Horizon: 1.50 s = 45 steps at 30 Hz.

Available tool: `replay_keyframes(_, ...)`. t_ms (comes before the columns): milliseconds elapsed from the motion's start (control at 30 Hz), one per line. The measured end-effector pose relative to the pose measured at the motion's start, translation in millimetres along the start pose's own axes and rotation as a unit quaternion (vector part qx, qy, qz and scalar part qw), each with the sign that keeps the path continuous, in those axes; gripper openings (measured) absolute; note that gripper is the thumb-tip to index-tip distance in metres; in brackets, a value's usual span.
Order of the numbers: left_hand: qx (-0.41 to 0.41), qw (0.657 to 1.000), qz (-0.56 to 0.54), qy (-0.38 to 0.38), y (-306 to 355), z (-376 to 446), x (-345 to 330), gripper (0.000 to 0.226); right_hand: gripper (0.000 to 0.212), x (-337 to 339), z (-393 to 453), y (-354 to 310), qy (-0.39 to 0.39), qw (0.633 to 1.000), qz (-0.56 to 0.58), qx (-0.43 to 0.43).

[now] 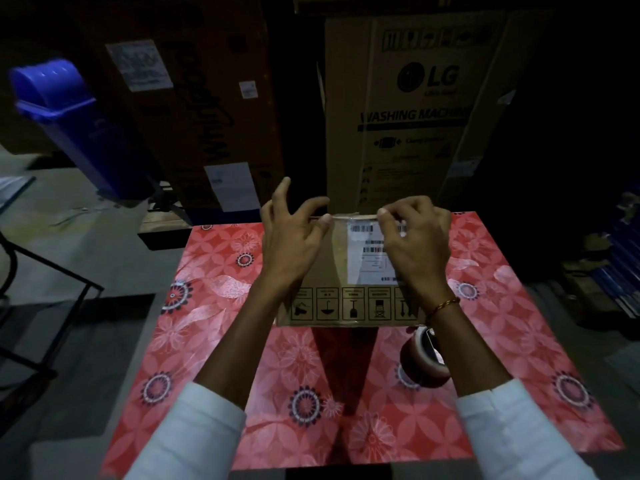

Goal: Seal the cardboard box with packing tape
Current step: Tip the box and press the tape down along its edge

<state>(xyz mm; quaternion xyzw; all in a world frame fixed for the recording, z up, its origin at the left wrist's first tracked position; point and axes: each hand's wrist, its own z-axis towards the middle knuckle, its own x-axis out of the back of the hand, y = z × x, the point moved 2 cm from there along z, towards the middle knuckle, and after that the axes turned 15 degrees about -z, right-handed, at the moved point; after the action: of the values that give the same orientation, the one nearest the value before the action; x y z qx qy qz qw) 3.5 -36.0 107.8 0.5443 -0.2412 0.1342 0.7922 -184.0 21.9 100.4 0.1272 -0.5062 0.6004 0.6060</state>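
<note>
Stretching a clear strip of packing tape (353, 217) along the far top edge of the cardboard box (332, 268), the left hand (294, 237) pinches one end with its other fingers splayed, while the right hand (415, 237) pinches the other end, probably to keep the film taut and wrinkle-free. The matte, flat-sided box sits mid-table on a glossy red floral tablecloth (214, 306); a tape roll (424, 358) stands just beside its near edge.

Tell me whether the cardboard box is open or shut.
Shut: the cardboard box shows flat flaps, with both hands holding tape along its far edge.
</note>
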Motion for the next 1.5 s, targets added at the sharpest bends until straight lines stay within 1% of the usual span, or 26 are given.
replay_keyframes(67,0.017,0.997,-0.073,0.034,-0.2,-4.5,3.8,0.050,0.018,-3.2,4.4,12.9,-0.029,0.993,0.084,-0.072)
replay_keyframes(100,0.034,0.990,-0.124,0.053,-2.4,-6.5,6.6,0.054,0.023,-3.5,6.0,18.0,-0.055,0.983,0.134,-0.113)
replay_keyframes(133,0.063,0.979,-0.182,0.069,-5.3,-8.0,9.6,0.056,0.036,-5.8,6.8,24.2,-0.089,0.966,0.185,-0.155)
replay_keyframes(200,0.171,0.937,-0.290,0.088,-15.6,-11.2,11.7,0.062,0.062,-6.8,4.8,34.0,-0.157,0.932,0.245,-0.214)
replay_keyframes(233,0.239,0.909,-0.330,0.090,-21.6,-13.4,11.4,0.065,0.068,-5.4,1.8,37.7,-0.183,0.923,0.251,-0.228)
replay_keyframes(300,0.344,0.847,-0.399,0.069,-27.3,-17.9,10.2,0.062,0.068,-6.7,-1.7,46.5,-0.219,0.908,0.256,-0.249)
replay_keyframes(333,0.370,0.826,-0.422,0.050,-26.6,-20.1,10.6,0.055,0.066,-7.6,-3.2,49.5,-0.233,0.899,0.264,-0.259)
replay_keyframes(367,0.382,0.815,-0.433,0.035,-25.2,-22.0,12.2,0.047,0.061,-8.6,-4.8,51.5,-0.246,0.892,0.271,-0.264)
replay_keyframes(400,0.389,0.813,-0.433,0.023,-23.8,-23.7,14.4,0.040,0.053,-11.2,-6.1,53.7,-0.255,0.887,0.279,-0.265)
replay_keyframes(500,0.388,0.819,-0.424,0.008,-28.5,-28.8,16.8,0.022,0.011,-13.7,-15.1,51.8,-0.256,0.872,0.331,-0.254)
replay_keyframes(533,0.379,0.819,-0.430,0.007,-30.2,-30.7,15.8,0.016,0.009,-15.7,-19.6,52.1,-0.254,0.867,0.347,-0.252)
replay_keyframes(567,0.367,0.822,-0.436,0.005,-32.0,-32.6,15.0,0.013,0.015,-18.4,-24.2,52.5,-0.255,0.858,0.363,-0.257)
replay_keyframes(633,0.344,0.830,-0.440,0.000,-38.8,-35.1,12.1,0.020,0.026,-27.7,-32.3,57.0,-0.254,0.843,0.387,-0.274)
replay_keyframes(733,0.316,0.835,-0.449,-0.010,-53.1,-39.4,8.1,0.032,0.031,-43.3,-43.2,65.9,-0.263,0.821,0.414,-0.293)
replay_keyframes(833,0.299,0.834,-0.463,-0.009,-70.4,-44.6,0.6,0.033,0.036,-49.8,-49.1,71.6,-0.271,0.814,0.431,-0.279)
replay_keyframes(900,0.297,0.831,-0.470,-0.004,-80.3,-49.2,-6.5,0.034,0.038,-54.5,-49.3,76.6,-0.282,0.819,0.425,-0.260)
replay_keyframes(967,0.302,0.835,-0.461,0.000,-90.9,-54.3,-14.8,0.040,0.042,-60.5,-49.2,82.8,-0.289,0.830,0.409,-0.244)
replay_keyframes(1067,0.317,0.849,-0.423,0.005,-104.0,-63.6,-27.3,0.051,0.045,-71.6,-56.9,90.9,-0.278,0.841,0.394,-0.245)
replay_keyframes(1167,0.307,0.866,-0.394,0.011,-111.4,-68.9,-34.8,0.055,0.042,-82.4,-71.2,95.6,-0.259,0.843,0.396,-0.255)
replay_keyframes(1267,0.296,0.876,-0.381,0.018,-113.9,-68.8,-39.1,0.054,0.042,-90.8,-73.4,96.7,-0.241,0.841,0.400,-0.272)
replay_keyframes(1333,0.297,0.883,-0.362,0.036,-116.4,-67.8,-41.7,0.048,0.041,-93.7,-70.9,97.5,-0.231,0.848,0.390,-0.276)
replay_keyframes(1400,0.296,0.898,-0.323,0.051,-116.3,-65.2,-43.8,0.041,0.038,-93.9,-68.9,99.9,-0.219,0.858,0.375,-0.274)
replay_keyframes(1433,0.288,0.911,-0.289,0.057,-115.6,-62.2,-45.6,0.039,0.034,-94.2,-68.5,104.1,-0.213,0.866,0.360,-0.273)
replay_keyframes(1500,0.258,0.950,-0.166,0.055,-110.4,-55.4,-49.6,0.043,0.026,-90.1,-70.5,115.3,-0.200,0.879,0.331,-0.278)
